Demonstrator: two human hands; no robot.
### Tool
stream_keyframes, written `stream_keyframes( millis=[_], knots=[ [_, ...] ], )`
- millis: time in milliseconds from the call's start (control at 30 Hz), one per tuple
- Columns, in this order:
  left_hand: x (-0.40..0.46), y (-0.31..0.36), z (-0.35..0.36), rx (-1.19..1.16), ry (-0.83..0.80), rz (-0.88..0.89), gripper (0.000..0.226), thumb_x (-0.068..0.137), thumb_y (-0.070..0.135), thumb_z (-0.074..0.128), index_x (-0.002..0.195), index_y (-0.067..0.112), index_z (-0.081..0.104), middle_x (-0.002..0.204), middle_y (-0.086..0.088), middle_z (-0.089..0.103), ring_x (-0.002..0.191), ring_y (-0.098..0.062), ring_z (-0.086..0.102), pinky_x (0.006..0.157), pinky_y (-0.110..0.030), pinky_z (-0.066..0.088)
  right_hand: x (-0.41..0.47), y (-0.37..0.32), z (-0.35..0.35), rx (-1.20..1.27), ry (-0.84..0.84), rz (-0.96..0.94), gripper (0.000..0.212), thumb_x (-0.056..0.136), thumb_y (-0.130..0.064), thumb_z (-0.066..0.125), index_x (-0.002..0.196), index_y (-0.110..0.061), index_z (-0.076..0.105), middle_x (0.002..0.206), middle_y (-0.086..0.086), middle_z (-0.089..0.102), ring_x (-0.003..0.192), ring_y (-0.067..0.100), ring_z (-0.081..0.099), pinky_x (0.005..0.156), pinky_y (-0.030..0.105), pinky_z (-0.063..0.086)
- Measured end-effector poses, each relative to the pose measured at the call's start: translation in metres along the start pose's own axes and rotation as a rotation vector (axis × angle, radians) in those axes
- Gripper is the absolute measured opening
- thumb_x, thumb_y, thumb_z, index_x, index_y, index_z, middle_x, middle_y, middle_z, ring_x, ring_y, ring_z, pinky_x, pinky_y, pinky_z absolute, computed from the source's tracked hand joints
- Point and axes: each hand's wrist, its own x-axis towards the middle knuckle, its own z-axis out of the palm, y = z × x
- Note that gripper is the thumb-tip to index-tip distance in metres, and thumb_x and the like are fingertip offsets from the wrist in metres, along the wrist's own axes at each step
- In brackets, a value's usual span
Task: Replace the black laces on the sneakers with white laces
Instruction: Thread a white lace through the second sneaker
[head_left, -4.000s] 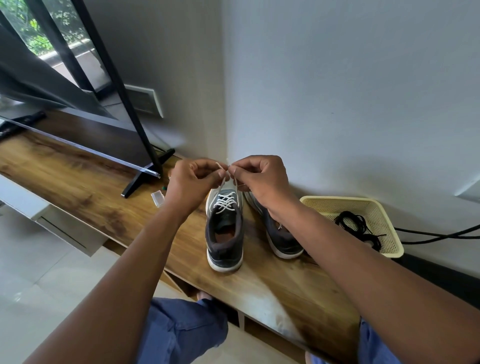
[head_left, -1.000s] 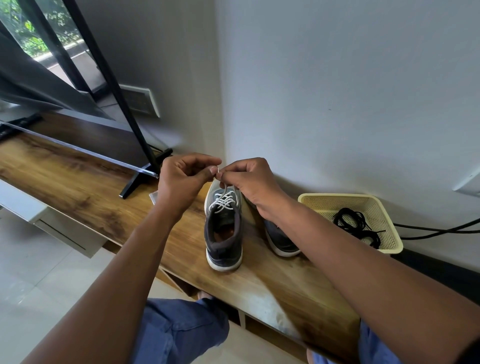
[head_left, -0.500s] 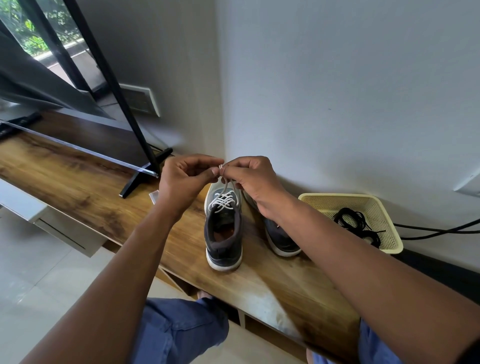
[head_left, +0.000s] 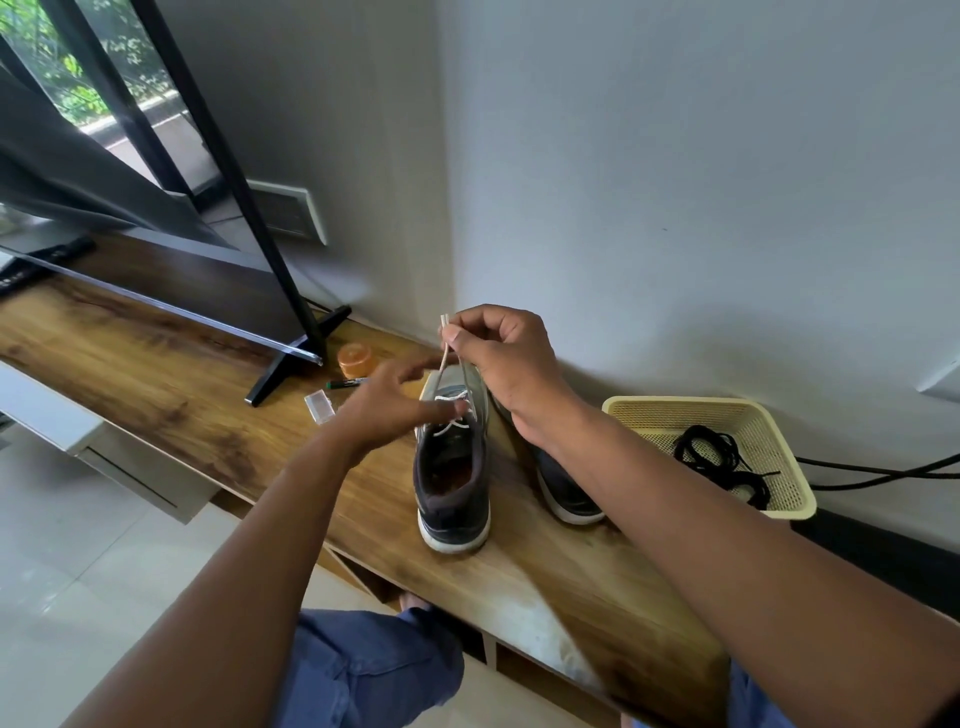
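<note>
Two dark grey sneakers with white soles stand on the wooden shelf (head_left: 156, 374), heels toward me. The left sneaker (head_left: 453, 483) carries a white lace (head_left: 451, 415) across its lower eyelets. My right hand (head_left: 498, 358) pinches both ends of that lace together and holds them up above the toe. My left hand (head_left: 395, 405) hovers beside the sneaker's left side, blurred, its fingers spread toward the laced eyelets and holding nothing. My right forearm hides most of the right sneaker (head_left: 566, 488). The black laces (head_left: 722, 462) lie coiled in the cream basket (head_left: 774, 499).
A television's black stand foot (head_left: 296, 364) and screen edge sit left of the sneakers. Next to it lie an orange lid (head_left: 356, 361), a green pen (head_left: 345, 383) and a small clear plastic piece (head_left: 319, 408). Black cables (head_left: 883, 470) run along the wall behind the basket.
My left hand has let go of the lace end and dropped toward the sneaker's eyelets with its fingers spread. My right hand now holds both lace ends and has lifted them slightly.
</note>
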Motion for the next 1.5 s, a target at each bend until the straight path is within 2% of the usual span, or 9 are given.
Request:
stream_keyframes(
  millis=[100,233,333,600,767,1033,1267,1367,1500],
  knots=[
    [0.007,-0.012,0.018,0.185,-0.080,-0.118,0.063,0.071,0.053,0.092,0.127,0.045,0.065,0.138,0.009,0.059,0.128,-0.017,0.054,0.093,-0.031,0.047,0.000,-0.002,0.003,-0.025,0.011,-0.010,0.008,0.093,-0.004,0.072,0.094,0.003,0.075,0.093,0.024,0.074,0.081,0.020,0.065,0.090,0.046,0.058],
    [0.015,-0.022,0.029,0.183,-0.097,-0.153,0.065,0.071,0.052,0.093,0.129,0.039,0.067,0.137,0.006,0.064,0.130,-0.019,0.057,0.110,-0.044,0.049,0.000,-0.003,0.006,-0.086,0.009,-0.023,0.008,0.094,-0.006,0.072,0.095,0.001,0.076,0.089,0.019,0.074,0.078,0.019,0.065,0.088,0.051,0.058],
    [0.019,-0.020,0.035,0.200,-0.080,-0.155,0.068,0.069,0.055,0.092,0.130,0.037,0.067,0.131,0.005,0.067,0.125,-0.019,0.060,0.107,-0.044,0.051,0.006,-0.003,0.004,-0.136,0.028,-0.041,0.006,0.094,-0.007,0.072,0.094,-0.003,0.077,0.085,0.014,0.074,0.075,0.018,0.064,0.085,0.052,0.059],
    [0.025,-0.017,0.042,0.221,-0.079,-0.154,0.045,0.068,0.053,0.094,0.101,0.046,0.063,0.110,0.010,0.071,0.111,-0.018,0.066,0.096,-0.040,0.057,0.015,0.002,0.015,-0.284,0.025,-0.148,0.012,0.089,-0.010,0.076,0.080,-0.018,0.076,0.073,-0.012,0.073,0.072,0.004,0.068,0.080,0.035,0.061],
    [0.025,-0.020,0.039,0.229,-0.083,-0.170,0.062,0.070,0.053,0.093,0.123,0.034,0.068,0.122,0.006,0.071,0.115,-0.019,0.064,0.101,-0.044,0.055,0.015,0.000,0.017,-0.269,0.021,-0.134,0.008,0.090,-0.009,0.075,0.084,-0.014,0.078,0.072,-0.009,0.072,0.069,0.008,0.067,0.081,0.042,0.061],
    [0.022,-0.025,0.038,0.222,-0.099,-0.121,0.057,0.073,0.052,0.091,0.126,0.039,0.073,0.137,0.016,0.065,0.128,-0.014,0.057,0.107,-0.035,0.047,0.012,-0.010,0.013,-0.063,0.094,-0.021,0.005,0.092,-0.005,0.073,0.090,-0.006,0.078,0.077,0.001,0.072,0.071,0.013,0.065,0.088,0.049,0.060],
    [0.016,-0.031,0.025,0.237,-0.144,-0.098,0.084,0.072,0.050,0.092,0.147,0.040,0.054,0.152,0.009,0.053,0.139,-0.021,0.050,0.102,-0.032,0.045,0.015,-0.009,0.004,-0.062,0.094,0.017,0.004,0.092,-0.006,0.074,0.092,-0.003,0.077,0.070,-0.006,0.066,0.064,0.004,0.058,0.078,0.029,0.054],
    [0.008,-0.030,0.023,0.432,-0.114,-0.128,0.108,0.067,0.045,0.096,0.156,0.032,0.037,0.161,-0.001,0.038,0.148,-0.029,0.036,0.111,-0.043,0.040,0.015,-0.007,-0.004,-0.155,0.063,0.011,0.003,0.090,-0.009,0.076,0.088,-0.007,0.077,0.071,-0.006,0.067,0.068,0.007,0.060,0.078,0.028,0.054],
    [-0.005,-0.017,0.013,0.530,0.140,-0.147,0.057,0.063,0.047,0.096,0.101,0.031,0.056,0.110,0.005,0.061,0.100,-0.020,0.059,0.076,-0.039,0.051,0.016,-0.012,-0.011,-0.251,0.003,-0.007,0.009,0.089,-0.012,0.077,0.080,-0.010,0.076,0.067,-0.007,0.068,0.067,0.008,0.060,0.075,0.034,0.054]
  ],
)
